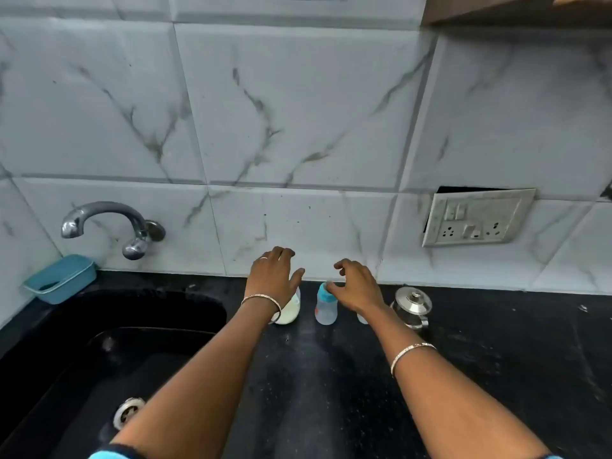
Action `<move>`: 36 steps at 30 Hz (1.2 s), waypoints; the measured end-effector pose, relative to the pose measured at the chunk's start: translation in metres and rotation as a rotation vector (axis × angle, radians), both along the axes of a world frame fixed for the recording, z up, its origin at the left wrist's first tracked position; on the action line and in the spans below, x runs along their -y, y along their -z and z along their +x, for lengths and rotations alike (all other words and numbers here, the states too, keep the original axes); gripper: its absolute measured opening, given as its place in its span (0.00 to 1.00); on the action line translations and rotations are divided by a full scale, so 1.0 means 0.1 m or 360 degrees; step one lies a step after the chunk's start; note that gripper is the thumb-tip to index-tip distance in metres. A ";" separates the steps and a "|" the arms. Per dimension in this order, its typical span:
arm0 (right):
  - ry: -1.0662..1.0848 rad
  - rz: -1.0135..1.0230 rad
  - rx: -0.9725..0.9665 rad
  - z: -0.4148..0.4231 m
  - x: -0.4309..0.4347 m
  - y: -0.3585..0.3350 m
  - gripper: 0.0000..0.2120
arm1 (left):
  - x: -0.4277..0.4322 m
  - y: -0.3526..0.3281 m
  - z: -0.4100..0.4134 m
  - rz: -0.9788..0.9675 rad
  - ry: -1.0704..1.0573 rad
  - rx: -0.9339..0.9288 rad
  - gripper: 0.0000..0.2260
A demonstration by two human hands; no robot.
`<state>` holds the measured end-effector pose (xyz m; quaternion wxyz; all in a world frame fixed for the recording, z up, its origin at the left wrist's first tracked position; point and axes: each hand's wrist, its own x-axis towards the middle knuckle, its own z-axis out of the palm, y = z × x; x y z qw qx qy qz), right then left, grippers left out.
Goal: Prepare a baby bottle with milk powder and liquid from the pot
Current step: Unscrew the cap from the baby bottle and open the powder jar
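The marble-tiled wall (pixel 298 111) fills the upper view, and below it the black bench (pixel 331 376) runs to a black sink (pixel 116 326) on the left. Both forearms reach straight forward over the bench, each with a bangle at the wrist. A socket plate (pixel 477 217) sits on the wall to the right, a tap (pixel 109 223) over the sink, and a blue basket (pixel 61 278) in the corner beside it. The task's things stand upright in a row close to the wall, presumably set out within easy reach of both hands: the lidded steel pot (pixel 412 306) on the right, the milk powder container (pixel 289 309) on the left, and the baby bottle (pixel 326 306) between them, apart from both, its blue cap on. The left hand (pixel 273 273) is palm down over the powder container with its fingers (pixel 281 253) spread and the thumb out to the side; I cannot tell whether it touches. The right hand (pixel 359 288) hangs just behind the bottle, fingers loosely curled and parted, the thumb at the cap but pinching nothing. That pose suggests the cap is the first thing to come off, so the task seems barely begun.
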<state>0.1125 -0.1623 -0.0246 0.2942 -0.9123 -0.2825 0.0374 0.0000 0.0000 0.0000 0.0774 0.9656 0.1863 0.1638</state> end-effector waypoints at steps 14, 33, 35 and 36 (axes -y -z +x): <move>0.0090 -0.0247 -0.0088 0.06 -0.24 0.31 0.22 | -0.08 0.26 0.04 -0.0236 0.0212 0.0242 0.20; 0.0398 0.0406 -0.0284 -1.58 0.56 -0.46 0.30 | 1.13 0.30 -1.30 -0.0625 0.0119 0.0402 0.17; 0.0440 0.0436 -0.0270 -1.72 0.56 -0.44 0.31 | 1.14 0.30 -1.37 -0.0562 0.0102 0.0360 0.18; 0.0447 0.0491 -0.0280 -1.78 0.56 -0.43 0.31 | 1.14 0.28 -1.39 -0.0554 0.0096 0.0339 0.18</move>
